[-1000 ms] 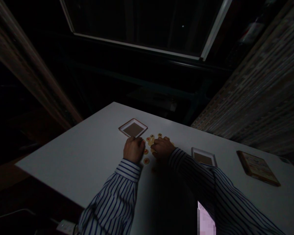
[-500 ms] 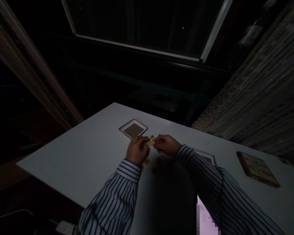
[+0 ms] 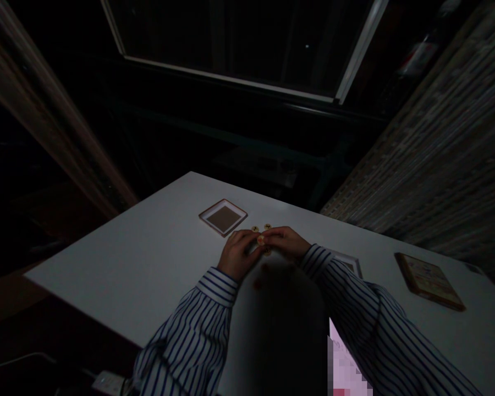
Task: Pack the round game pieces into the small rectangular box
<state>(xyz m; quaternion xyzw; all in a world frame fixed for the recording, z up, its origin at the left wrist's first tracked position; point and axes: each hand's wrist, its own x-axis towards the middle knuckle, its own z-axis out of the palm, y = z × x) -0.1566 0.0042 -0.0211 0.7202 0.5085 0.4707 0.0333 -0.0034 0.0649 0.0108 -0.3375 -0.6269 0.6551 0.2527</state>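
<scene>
So it's pretty dark in here, and I'll give every spot from the shallow tray with the brown bottom, seen the way the camera wearer faces. The person in the striped shirt has both hands just nearer than that tray and off to its right. The left hand and right hand meet at the fingertips, with a small round piece with a reddish mark pinched between them — neither is clenched or let go, they're both grasping that one disc.

Two dark-marked discs lie just past the fingers, right of the tray, and another disc sits under the hands; can't tell if it touches them. A couple of reddish spots are nearer the wearer than the tray, too deep in shadow to make out.

Well right of the tray, a second tray pokes out from behind the right sleeve, and farther right there's a flat box with a printed top. All of it's on the white worktop — the striped cuffs hang over it too.
</scene>
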